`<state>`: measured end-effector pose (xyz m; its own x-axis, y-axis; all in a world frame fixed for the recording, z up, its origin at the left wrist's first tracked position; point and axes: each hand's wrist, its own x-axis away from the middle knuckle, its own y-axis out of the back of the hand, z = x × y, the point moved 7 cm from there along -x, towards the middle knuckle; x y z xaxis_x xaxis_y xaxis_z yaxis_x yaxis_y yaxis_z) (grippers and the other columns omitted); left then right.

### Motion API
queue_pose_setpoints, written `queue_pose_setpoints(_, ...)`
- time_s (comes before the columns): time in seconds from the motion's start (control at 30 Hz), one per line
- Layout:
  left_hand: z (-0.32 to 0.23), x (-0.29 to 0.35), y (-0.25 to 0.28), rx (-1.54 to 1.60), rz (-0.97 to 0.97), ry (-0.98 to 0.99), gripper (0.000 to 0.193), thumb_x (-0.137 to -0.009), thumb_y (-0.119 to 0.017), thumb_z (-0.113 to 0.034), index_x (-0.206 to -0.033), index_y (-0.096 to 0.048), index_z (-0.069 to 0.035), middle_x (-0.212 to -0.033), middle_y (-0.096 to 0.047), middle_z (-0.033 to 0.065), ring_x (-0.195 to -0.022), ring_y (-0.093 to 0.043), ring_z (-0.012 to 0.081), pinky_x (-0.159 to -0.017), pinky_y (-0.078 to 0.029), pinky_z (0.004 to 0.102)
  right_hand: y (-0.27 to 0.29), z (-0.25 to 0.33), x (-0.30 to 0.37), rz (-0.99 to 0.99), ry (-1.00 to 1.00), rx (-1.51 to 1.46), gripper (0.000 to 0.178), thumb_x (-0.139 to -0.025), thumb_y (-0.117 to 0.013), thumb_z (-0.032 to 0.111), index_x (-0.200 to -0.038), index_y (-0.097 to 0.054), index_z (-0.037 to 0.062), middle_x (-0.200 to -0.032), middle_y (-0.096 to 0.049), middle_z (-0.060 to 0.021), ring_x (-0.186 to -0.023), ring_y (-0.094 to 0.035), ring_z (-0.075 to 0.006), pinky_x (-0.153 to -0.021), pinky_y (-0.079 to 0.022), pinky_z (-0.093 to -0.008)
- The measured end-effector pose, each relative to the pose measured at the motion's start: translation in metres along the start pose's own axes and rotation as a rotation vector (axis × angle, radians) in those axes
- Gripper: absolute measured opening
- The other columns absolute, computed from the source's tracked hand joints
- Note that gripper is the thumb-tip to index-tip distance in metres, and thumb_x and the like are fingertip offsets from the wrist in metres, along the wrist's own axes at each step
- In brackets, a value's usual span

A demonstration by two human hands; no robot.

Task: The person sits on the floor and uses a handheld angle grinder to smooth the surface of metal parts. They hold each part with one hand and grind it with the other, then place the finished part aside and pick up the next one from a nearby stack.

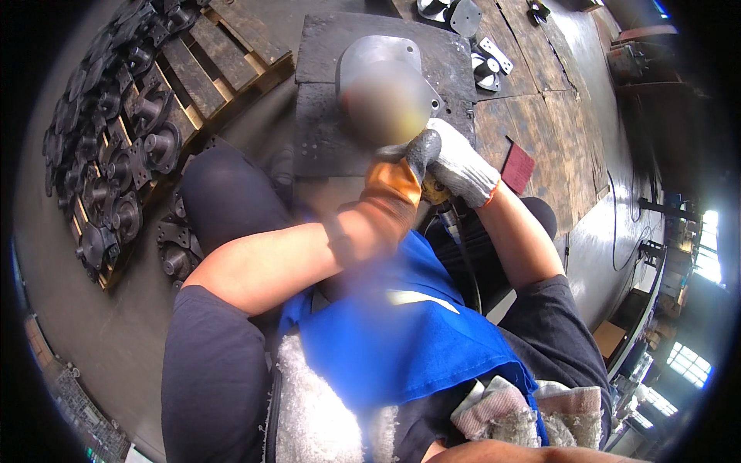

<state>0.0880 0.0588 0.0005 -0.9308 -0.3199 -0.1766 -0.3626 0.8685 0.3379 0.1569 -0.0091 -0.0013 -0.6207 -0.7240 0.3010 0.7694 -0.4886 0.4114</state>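
A grey metal plate with rounded corners and holes lies on a dark metal work block in front of me. A blurred patch hides its middle and near part. At its near edge my left hand, in an orange glove with dark fingers, is closed around a yellow air tool. My right hand, in a white knit glove, grips the same tool from the right. The tool's front end is hidden by the blur. A metal coupling and a thin hose hang from its rear.
At the left, a wooden pallet carries many dark metal flanged parts. A wooden-topped surface at the right bears a dark red pad and several shiny metal parts. My knees flank the block.
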Motion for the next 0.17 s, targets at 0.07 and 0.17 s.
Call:
queue_pose_setpoints(0.07,0.015,0.004,-0.009,-0.135,0.146,0.023,0.021,-0.092,-0.049,-0.024,-0.101,-0.06,-0.008,-0.099,-0.065,0.0147,-0.091,-0.063,0.0302,-0.079,-0.049,0.0386,-0.001,0.007,0.001,-0.022,-0.04,-0.115,0.02,-0.083,-0.059,0.006,-0.101,-0.066,-0.0004,-0.092,-0.066,-0.0039,-0.084,-0.057,-0.0091,-0.076,-0.049,-0.0268)
queue_pose_setpoints(0.17,0.077,0.029,-0.03,-0.406,0.383,0.053,0.043,-0.093,-0.049,-0.017,-0.134,-0.046,-0.007,-0.123,-0.056,0.0224,-0.109,-0.057,0.0357,-0.091,-0.048,0.0407,-0.002,0.008,-0.002,-0.011,0.001,0.05,0.028,-0.078,-0.059,0.008,-0.105,-0.064,-0.0006,-0.093,-0.068,-0.0116,-0.084,-0.063,-0.0233,-0.076,-0.05,-0.0324)
